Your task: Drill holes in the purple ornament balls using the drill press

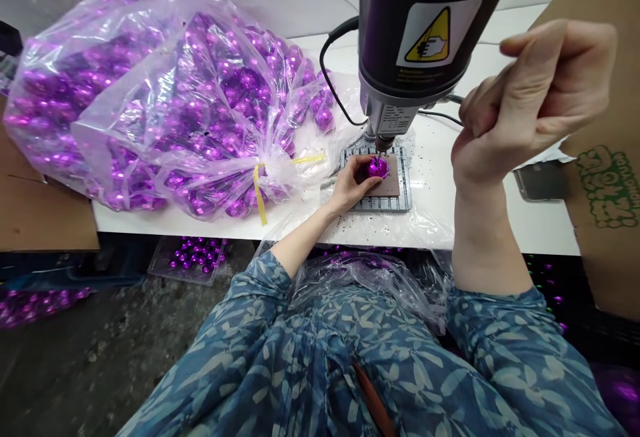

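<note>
My left hand [353, 185] grips a shiny purple ball [379, 168] between thumb and fingers. The ball rests on a brown square board [390, 187] laid over the slotted metal base [405, 200] of a drill press [395, 100]. Directly above the ball is the drill bit, its tip at or very near the ball's top; whether it has entered I cannot tell. Raised on the right, my right hand [530, 90] is closed round the drill press's lever handle [454, 99], most of which the fingers hide.
A big clear plastic bag [175, 110] full of purple balls, tied with yellow ribbon [260, 193], fills the table's left side. To the right are a phone [540, 182] and a cardboard box [605, 157]. Below the table's edge stands a clear bin [200, 257] of purple balls. Dark shavings dot the tabletop.
</note>
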`<state>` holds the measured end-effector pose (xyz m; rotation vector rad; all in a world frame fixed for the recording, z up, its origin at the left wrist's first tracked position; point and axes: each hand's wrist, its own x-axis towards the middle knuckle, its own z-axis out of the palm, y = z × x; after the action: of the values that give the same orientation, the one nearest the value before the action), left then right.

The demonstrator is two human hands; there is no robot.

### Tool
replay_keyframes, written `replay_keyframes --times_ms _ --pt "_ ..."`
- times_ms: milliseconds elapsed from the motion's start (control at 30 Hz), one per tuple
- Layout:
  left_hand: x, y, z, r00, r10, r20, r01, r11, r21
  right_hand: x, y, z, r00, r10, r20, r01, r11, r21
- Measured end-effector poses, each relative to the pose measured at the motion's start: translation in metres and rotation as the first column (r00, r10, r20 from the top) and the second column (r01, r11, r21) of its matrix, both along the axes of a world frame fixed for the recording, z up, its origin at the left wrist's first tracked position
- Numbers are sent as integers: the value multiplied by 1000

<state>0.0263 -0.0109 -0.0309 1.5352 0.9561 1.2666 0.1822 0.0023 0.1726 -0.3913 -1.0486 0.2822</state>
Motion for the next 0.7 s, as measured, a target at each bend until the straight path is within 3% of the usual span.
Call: replay_keyframes --times_ms 300,700 --pt "-1 0 2 999 11 -35 -10 1000 12 6 7 -39 982 -190 14 189 981 41" --pt "2 -1 -1 1000 24 2 -24 1000 -14 17 24 -71 989 -151 -1 148 968 202"
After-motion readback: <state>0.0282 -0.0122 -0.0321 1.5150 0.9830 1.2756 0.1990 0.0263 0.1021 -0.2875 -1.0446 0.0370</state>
